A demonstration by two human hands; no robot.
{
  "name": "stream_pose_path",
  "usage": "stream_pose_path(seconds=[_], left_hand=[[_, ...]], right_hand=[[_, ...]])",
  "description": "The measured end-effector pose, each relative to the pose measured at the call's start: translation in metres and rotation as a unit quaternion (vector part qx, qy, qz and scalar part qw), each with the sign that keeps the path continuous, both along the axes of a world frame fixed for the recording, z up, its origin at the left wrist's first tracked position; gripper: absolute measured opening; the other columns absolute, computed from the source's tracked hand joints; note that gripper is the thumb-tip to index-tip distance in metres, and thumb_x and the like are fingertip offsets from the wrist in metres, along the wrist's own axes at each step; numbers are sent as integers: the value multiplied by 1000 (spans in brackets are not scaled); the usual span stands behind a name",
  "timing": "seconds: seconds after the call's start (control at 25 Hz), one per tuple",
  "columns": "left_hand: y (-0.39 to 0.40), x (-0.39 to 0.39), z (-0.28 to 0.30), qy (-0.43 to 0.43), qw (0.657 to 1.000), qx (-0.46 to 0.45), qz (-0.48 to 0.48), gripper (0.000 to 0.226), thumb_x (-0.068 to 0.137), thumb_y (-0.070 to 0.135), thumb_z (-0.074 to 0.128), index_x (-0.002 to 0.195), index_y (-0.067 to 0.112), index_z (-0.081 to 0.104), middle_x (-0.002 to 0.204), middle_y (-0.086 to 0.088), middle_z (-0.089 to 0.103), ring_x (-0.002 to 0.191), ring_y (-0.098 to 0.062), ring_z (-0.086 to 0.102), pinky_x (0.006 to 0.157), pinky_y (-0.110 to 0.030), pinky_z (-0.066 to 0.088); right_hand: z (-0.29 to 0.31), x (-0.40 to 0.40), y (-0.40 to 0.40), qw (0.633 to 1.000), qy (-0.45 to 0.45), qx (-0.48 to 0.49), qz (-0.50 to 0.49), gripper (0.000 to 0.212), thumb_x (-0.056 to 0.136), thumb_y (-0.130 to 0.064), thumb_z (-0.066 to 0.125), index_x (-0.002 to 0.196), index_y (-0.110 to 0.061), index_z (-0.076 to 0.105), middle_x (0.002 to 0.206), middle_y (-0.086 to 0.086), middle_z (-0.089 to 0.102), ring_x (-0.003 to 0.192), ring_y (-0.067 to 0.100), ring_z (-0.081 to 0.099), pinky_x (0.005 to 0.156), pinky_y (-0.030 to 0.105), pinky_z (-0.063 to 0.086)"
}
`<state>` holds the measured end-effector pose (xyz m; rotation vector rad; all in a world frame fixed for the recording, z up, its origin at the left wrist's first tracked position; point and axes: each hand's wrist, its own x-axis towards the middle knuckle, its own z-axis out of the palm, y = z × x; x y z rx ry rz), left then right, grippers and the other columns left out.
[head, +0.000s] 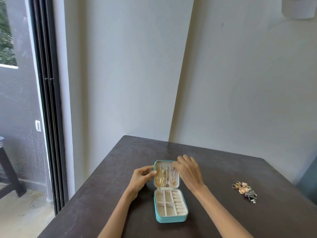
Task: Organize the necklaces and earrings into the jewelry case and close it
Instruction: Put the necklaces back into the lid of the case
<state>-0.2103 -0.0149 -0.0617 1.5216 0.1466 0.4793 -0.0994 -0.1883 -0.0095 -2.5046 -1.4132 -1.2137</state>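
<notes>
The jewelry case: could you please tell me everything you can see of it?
The jewelry case is small, teal outside, cream-lined, and lies fully open on the dark table. Its lid, on the far side, holds gold necklaces hanging in rows. The near tray has empty square compartments and ring rolls along its right side. The left hand holds the lid's left edge; the right hand has its fingers at the lid's top right.

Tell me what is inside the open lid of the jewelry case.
Inside the lid, a thick gold necklace and two thinner chains hang side by side. The right hand covers the upper right corner, so the chain tops there are hidden.
</notes>
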Motion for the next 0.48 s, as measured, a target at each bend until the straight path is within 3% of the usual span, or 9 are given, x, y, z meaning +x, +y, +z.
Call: stream_pose_path(seconds=[0.2,0.48], left_hand=[[0,1,-2,3,1000,5,-3,22,84,16,67,106,17,71,93,1,75,79,-4,66,67,-16,49],[1,2,-3,1,1000,7,-1,21,84,17,67,105,20,71,92,1,75,77,-4,66,66,-16,48]], right_hand=[[-2,6,-3,999,-31,-14,5,20,66,-15,84,68,-24,66,63,-6,51,60,15,48,51,27,38],[-2,10,-3,999,-16,17,41,17,76,-30,76,78,-23,60,70,-8,56,63,13,52,54,26,45]])
